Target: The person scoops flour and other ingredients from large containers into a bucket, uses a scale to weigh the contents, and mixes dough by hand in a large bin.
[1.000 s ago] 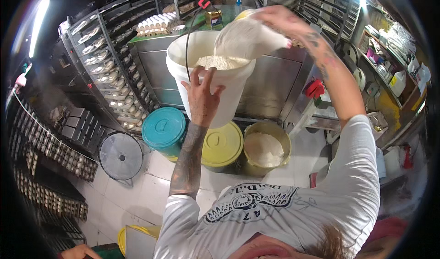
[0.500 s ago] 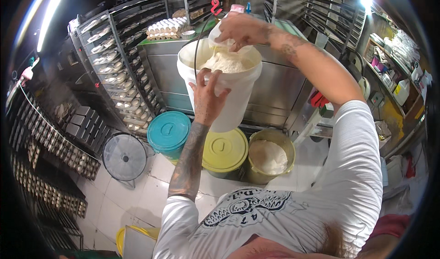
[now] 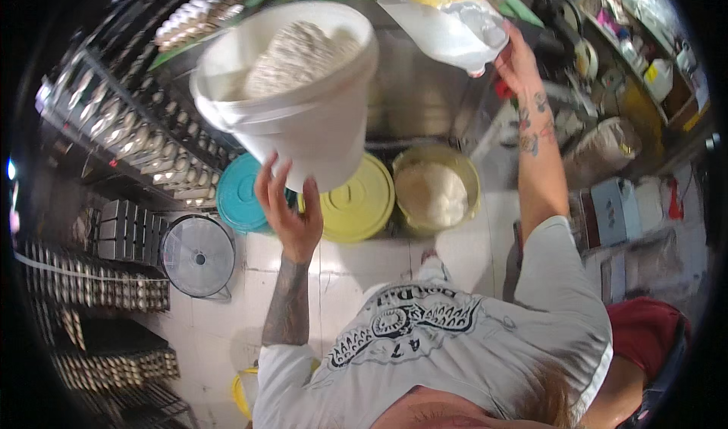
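A large white bucket [image 3: 334, 118] stands high in front of me, heaped with pale flour [image 3: 292, 57]. Beside its lower wall is my left hand [image 3: 290, 209], fingers spread and holding nothing; whether the fingertips touch the bucket I cannot tell. Off to the right of the bucket, my right hand [image 3: 519, 61] is closed around the handle end of a white scoop [image 3: 444, 31]. The scoop is tilted with its wide mouth toward the upper left, and no heap of flour shows in it.
Below the bucket stand a teal-lidded bin [image 3: 239, 194], a yellow-lidded bin [image 3: 371, 201] and an uncovered bin [image 3: 475, 182] of flour. Egg trays [image 3: 189, 19] rest on the counter. Racks [image 3: 114, 118] line the left, near a round floor fan [image 3: 199, 256]. Shelves [image 3: 644, 57] stand right.
My right hand has swung the scoop away from above the flour to the right. My left hand has dropped from the bucket's rim to its lower side. The view has shifted downward.
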`<control>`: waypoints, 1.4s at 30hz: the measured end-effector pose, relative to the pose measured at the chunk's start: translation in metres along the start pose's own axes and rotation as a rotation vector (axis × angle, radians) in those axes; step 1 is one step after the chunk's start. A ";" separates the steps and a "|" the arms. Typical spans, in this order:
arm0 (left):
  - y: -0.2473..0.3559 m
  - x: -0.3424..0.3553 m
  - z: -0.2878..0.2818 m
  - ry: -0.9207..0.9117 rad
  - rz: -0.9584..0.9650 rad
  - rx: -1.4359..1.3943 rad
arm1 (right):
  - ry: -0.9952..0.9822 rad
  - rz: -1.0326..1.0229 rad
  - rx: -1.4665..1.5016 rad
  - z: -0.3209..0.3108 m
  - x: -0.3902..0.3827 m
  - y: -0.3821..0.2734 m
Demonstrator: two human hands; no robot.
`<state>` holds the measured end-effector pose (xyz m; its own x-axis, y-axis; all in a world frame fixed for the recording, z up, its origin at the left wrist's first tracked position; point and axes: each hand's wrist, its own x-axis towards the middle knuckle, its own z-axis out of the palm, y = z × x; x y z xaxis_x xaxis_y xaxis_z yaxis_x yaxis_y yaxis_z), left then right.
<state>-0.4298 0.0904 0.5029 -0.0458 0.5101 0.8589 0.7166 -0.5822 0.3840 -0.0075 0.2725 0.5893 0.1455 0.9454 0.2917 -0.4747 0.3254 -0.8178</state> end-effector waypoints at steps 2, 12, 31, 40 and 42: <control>-0.030 -0.070 0.007 -0.240 -0.166 -0.182 | 0.067 0.088 0.090 -0.066 -0.031 0.044; -0.025 -0.244 0.015 -0.894 -1.314 -0.073 | 0.423 1.043 -0.834 -0.300 -0.218 0.432; 0.091 -0.333 -0.076 -1.026 -2.008 0.552 | -0.863 0.823 -1.210 -0.430 -0.079 0.704; 0.023 -0.245 0.062 -1.026 -1.752 0.301 | -0.273 1.163 -0.813 -0.429 -0.136 0.638; 0.027 -0.237 0.045 -0.912 -1.848 0.221 | 0.116 1.066 -0.372 -0.393 -0.175 0.599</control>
<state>-0.3684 -0.0171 0.2946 -0.4181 0.4134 -0.8088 0.2976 0.9036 0.3080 0.0233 0.3096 -0.1468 -0.0902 0.7338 -0.6734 -0.1204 -0.6792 -0.7240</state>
